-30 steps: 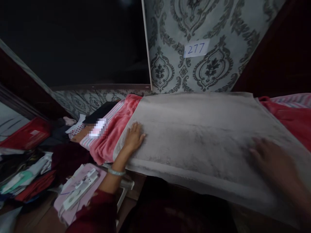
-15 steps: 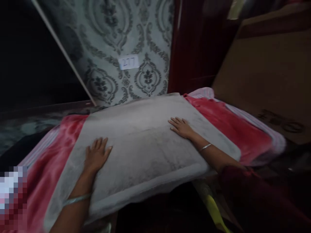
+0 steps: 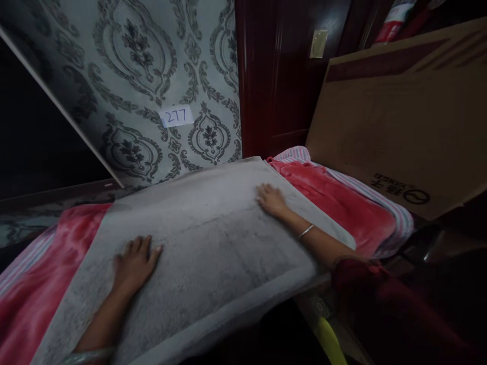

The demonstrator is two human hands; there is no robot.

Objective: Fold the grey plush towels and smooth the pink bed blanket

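A grey cloth (image 3: 213,258) with a mottled surface lies spread over the table and hangs over its front edge. My left hand (image 3: 135,263) rests flat on its left part, fingers spread. Further back on the right, my right hand (image 3: 272,200) lies on the same cloth, fingers apart and slightly blurred. Under the cloth, a red plush blanket (image 3: 331,197) with a striped border sticks out at the right. More red plush fabric (image 3: 72,243) shows at the left. Neither hand grips anything.
Behind the table stands a patterned wall (image 3: 160,66) with a paper label (image 3: 177,116) reading 277. A dark red door panel (image 3: 274,76) adjoins it. A large cardboard box (image 3: 403,111) leans at the right. Something yellow (image 3: 330,340) sticks out below the front edge.
The view has turned to the right, so the wall and cloth sit further left. Both hands stay on the cloth; the right one is now blurred by motion.
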